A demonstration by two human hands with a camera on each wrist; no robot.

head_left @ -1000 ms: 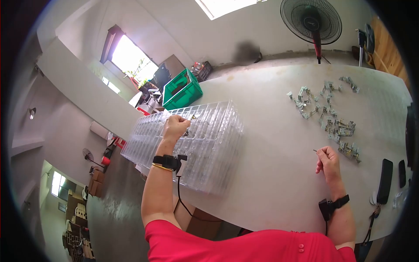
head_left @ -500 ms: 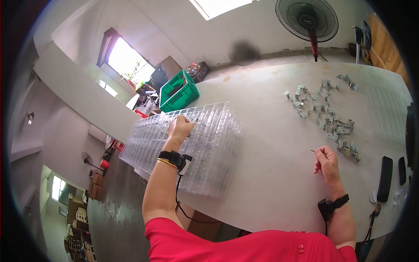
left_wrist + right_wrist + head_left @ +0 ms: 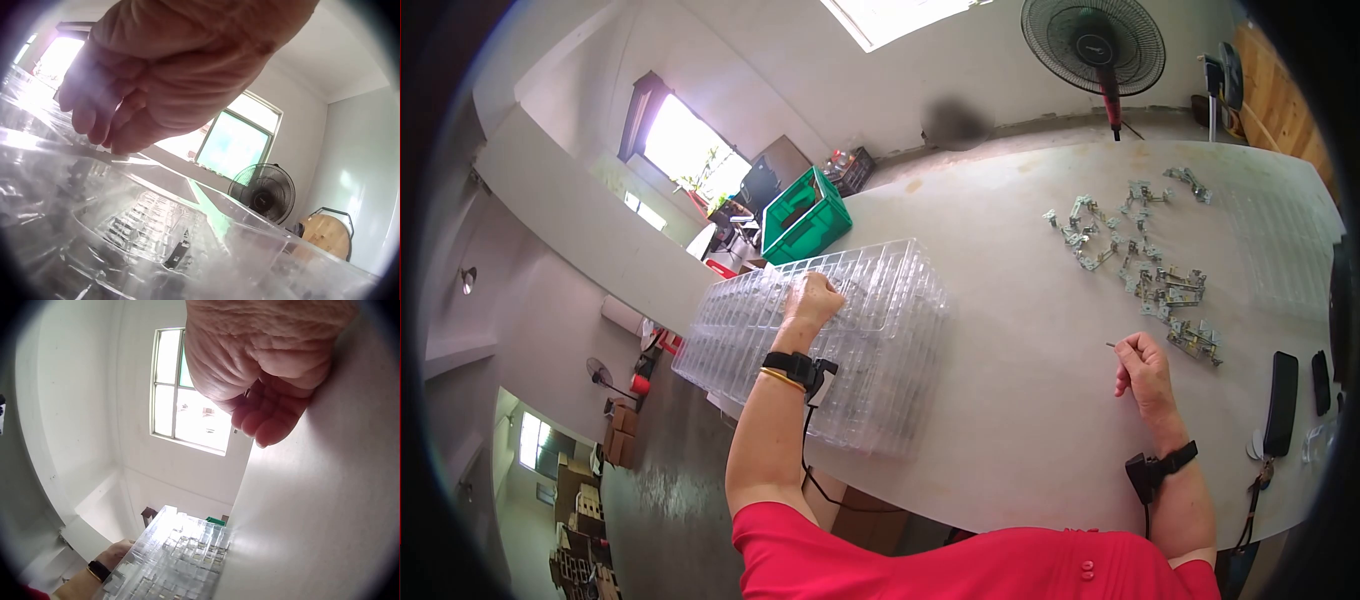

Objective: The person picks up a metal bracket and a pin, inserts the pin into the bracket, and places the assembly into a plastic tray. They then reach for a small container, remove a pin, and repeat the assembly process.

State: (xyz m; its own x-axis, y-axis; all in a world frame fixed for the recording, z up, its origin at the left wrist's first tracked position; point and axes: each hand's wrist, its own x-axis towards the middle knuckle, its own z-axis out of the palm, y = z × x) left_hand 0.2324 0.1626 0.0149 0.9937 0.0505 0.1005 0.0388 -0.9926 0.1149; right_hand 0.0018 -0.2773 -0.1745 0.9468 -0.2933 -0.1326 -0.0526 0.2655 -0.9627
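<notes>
Left hand [image 3: 812, 300]: at clear compartment trays [image 3: 900, 300], fingers bunched; cannot tell if clamped on anything.
Right hand [image 3: 1146, 375]: fingers clamped on thin rod [image 3: 1111, 345].

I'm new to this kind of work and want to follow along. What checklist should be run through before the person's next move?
1. Right hand has a grip on the thin rod: ok, it is pinched at the fingertips.
2. Left hand is at the clear tray stack: ok, it is over the top tray.
3. Left hand holds a part: cannot tell, the fingers hide it.
4. All the metal parts are put away: not ok, many lie loose on the table.
5. Loose parts are within reach: probably ok, the nearest lie just beyond the right hand.
</notes>
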